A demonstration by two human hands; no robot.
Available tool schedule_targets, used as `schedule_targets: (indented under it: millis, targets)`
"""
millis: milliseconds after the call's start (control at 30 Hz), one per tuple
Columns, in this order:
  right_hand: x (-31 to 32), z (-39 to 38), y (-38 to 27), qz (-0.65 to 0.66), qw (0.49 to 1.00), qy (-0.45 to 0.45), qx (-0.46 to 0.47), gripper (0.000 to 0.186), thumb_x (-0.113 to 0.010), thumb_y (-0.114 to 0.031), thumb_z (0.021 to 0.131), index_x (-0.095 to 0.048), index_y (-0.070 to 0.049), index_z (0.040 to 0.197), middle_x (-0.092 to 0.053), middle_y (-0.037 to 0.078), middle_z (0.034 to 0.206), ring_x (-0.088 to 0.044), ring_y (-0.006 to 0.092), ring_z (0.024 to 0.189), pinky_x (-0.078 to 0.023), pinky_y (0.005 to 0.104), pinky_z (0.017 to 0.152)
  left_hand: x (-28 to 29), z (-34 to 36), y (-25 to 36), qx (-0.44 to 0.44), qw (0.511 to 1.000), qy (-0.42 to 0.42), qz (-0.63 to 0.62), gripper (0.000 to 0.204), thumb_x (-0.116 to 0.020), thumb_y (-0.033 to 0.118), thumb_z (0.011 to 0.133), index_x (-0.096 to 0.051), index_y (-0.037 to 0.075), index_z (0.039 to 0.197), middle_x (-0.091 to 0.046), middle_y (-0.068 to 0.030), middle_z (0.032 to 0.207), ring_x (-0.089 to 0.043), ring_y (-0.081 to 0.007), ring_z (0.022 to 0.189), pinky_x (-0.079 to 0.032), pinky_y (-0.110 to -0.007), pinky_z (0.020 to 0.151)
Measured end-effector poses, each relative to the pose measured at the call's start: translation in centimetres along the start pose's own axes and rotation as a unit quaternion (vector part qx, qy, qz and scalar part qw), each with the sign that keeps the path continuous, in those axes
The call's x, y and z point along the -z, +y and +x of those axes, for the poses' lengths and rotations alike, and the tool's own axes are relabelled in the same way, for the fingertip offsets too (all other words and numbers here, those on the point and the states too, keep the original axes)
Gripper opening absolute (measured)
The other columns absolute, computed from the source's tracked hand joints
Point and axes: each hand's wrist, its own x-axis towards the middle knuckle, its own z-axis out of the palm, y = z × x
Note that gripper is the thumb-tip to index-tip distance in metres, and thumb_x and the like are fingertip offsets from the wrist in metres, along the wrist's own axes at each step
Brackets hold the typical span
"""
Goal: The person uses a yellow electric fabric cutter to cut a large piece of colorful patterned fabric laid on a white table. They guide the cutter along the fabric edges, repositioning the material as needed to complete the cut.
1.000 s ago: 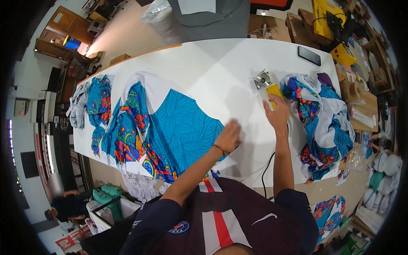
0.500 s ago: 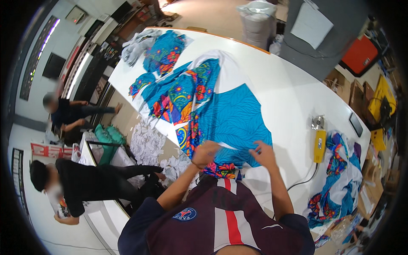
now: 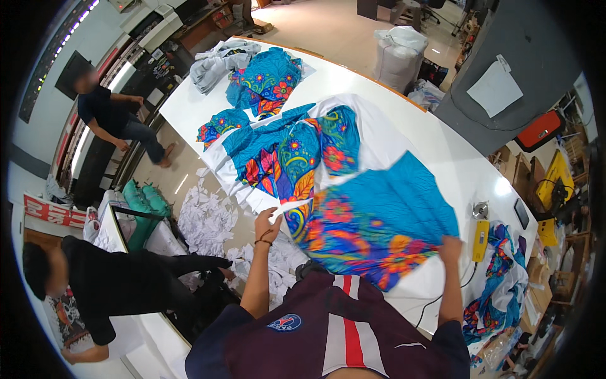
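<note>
A blue fabric panel with a leaf pattern and a bright floral border spreads across the white table in front of me, its near edge blurred by motion. My right hand is closed on the panel's right corner. At the panel's left edge, my left hand pinches a narrow white strip; whether the strip is still joined to the panel I cannot tell. Beyond lie more floral pieces with white margins, overlapping the panel's left side.
A yellow handheld cutter with a cord stands right of the panel, near a phone and a fabric heap. Farther back are a floral bundle and grey cloth. White scraps cover the floor at left, near two people.
My hands have moved apart, the left one leftward and the right one rightward. The panel's near part, bunched before, is now spread with its floral border showing.
</note>
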Motion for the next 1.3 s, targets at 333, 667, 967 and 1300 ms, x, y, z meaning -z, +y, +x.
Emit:
schedule_targets:
  millis: [333, 667, 967, 1300]
  targets:
    - [7.7, -0.7, -20.5, 0.399, 0.901, -0.085, 0.147, 0.045, -0.083, -0.045, 0.085, -0.075, -0.003, 0.099, -0.072, 0.015, 0.093, -0.071, 0.0298, 0.086, -0.056, 0.0414, 0.075, -5.5, 4.3, 5.5, -0.238, 0.924, -0.289, 0.081, 0.062, -0.09, 0.025, 0.068, -0.07, 0.02, 0.127, -0.06, -0.0097, 0.112, -0.057, -0.0304, 0.114, -0.048, -0.046, 0.094]
    - [1.7, -3.2, -34.6, 0.351, 0.912, 0.205, 0.06, 0.022, -0.076, -0.027, 0.095, -0.061, -0.01, 0.094, -0.063, 0.008, 0.095, -0.06, 0.0263, 0.091, -0.048, 0.0422, 0.073, -8.6, 7.5, 8.5, -0.434, 0.854, -0.286, 0.01, 0.072, -0.096, 0.043, 0.057, -0.074, 0.016, 0.119, -0.061, -0.0097, 0.127, -0.056, -0.0331, 0.12, -0.043, -0.049, 0.105]
    - [22.4, -12.5, -24.8, 0.527, 0.841, -0.032, 0.113, 0.047, -0.086, -0.036, 0.085, -0.064, -0.008, 0.116, -0.068, 0.004, 0.104, -0.063, 0.018, 0.085, -0.05, 0.0346, 0.072, -14.8, 15.5, 5.7, -0.323, 0.903, -0.261, 0.113, 0.063, -0.081, 0.014, 0.068, -0.065, 0.015, 0.13, -0.07, -0.0128, 0.107, -0.068, -0.0369, 0.099, -0.054, -0.047, 0.089]
    - [33.1, -22.9, -14.2, 0.17, 0.745, 0.609, -0.21, 0.042, -0.074, -0.002, 0.079, -0.075, -0.004, 0.121, -0.079, 0.014, 0.099, -0.075, 0.0181, 0.088, -0.055, 0.0268, 0.08, 5.3, 33.9, 22.1, -0.383, 0.91, 0.144, -0.068, 0.038, -0.076, 0.023, 0.084, -0.074, 0.001, 0.115, -0.077, -0.0199, 0.096, -0.075, -0.0321, 0.08, -0.058, -0.04, 0.073]
